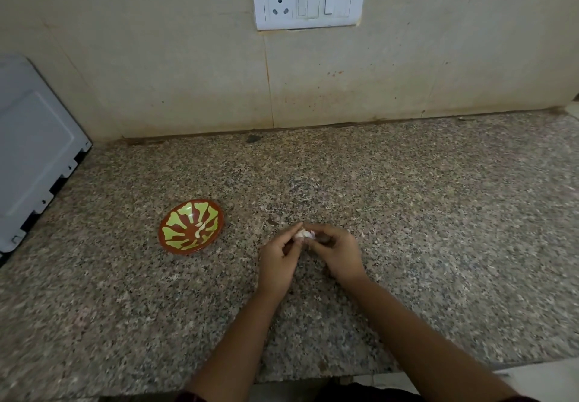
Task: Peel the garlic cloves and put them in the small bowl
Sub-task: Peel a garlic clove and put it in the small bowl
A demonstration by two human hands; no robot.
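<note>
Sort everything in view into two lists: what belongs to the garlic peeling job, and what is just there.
Part of the job:
- garlic, held between both hands
- left hand
- right hand
- small bowl, with a few pale cloves inside

Just there:
- socket and switch plate on the wall
- grey appliance at the left
- counter

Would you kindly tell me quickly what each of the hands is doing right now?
Left hand: closed, fingertips pinching the garlic.
Right hand: closed on the same garlic from the other side.
</note>
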